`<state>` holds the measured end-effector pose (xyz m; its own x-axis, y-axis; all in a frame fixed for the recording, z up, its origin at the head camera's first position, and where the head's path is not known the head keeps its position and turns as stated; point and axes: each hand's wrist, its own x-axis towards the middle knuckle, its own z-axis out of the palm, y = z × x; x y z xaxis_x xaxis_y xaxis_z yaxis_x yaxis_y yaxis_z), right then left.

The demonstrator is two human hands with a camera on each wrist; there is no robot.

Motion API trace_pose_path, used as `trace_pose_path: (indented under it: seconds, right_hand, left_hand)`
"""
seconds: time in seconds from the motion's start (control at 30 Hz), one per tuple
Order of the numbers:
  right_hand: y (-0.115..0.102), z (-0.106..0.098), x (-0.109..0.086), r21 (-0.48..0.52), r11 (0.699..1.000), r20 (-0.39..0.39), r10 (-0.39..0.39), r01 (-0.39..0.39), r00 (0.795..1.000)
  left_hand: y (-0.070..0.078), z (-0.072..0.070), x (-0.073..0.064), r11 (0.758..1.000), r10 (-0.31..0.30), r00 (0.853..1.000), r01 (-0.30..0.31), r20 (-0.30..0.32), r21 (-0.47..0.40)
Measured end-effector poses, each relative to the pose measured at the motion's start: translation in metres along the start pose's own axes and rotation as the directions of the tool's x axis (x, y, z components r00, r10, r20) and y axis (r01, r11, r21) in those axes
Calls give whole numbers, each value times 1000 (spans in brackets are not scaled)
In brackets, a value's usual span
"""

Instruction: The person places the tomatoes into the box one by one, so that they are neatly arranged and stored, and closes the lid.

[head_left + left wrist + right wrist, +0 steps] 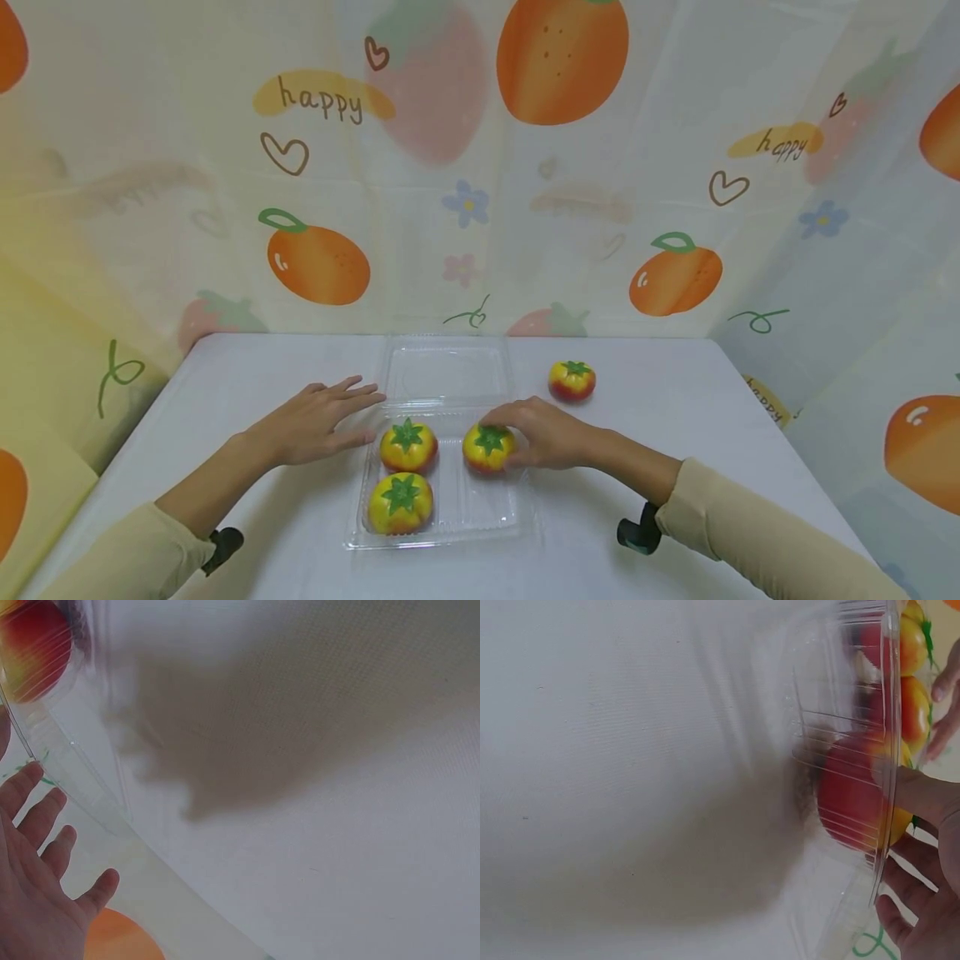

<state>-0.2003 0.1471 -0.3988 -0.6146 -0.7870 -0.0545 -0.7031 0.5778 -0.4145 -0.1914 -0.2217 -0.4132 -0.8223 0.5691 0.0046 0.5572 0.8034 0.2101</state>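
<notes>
An open clear plastic clamshell box (pixel 480 525) lies on the table, its lid (pixel 447 373) folded back. Two yellow-and-red, tomato-like fruits with green star-shaped tops, one at the back (pixel 408 454) and one in front (pixel 400 510), sit in its left side. My right hand (pixel 546 432) grips a third such fruit (pixel 480 454) at the box's back right, thumb and fingers round it. In the right wrist view this fruit (pixel 847 795) shows through the clear side wall. My left hand (pixel 318 421), fingers spread and holding nothing, hovers by the box's left back edge.
Another such fruit (pixel 572 382) stands on the white table (pixel 645 500), behind the right hand and right of the lid. A curtain (pixel 600 167) printed with fruit hangs along the table's far edge and round the sides.
</notes>
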Motion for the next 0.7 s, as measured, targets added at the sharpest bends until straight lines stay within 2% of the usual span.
trace_pose_path:
  seconds: [0.17,0.5,0.7]
  right_hand:
    - [-1,1,0,-25,1000,-2,12,-12,1000]
    - [1,-3,-4,53,997,0,47,-47,999]
    - [6,-15,-10,78,995,-42,69,-66,997]
  left_hand:
    - [0,-1,0,1000,-2,1000,2,-3,2]
    - [0,-2,-1,1000,-2,1000,2,-3,2]
    - [0,-2,0,1000,-1,1000,1,-1,0]
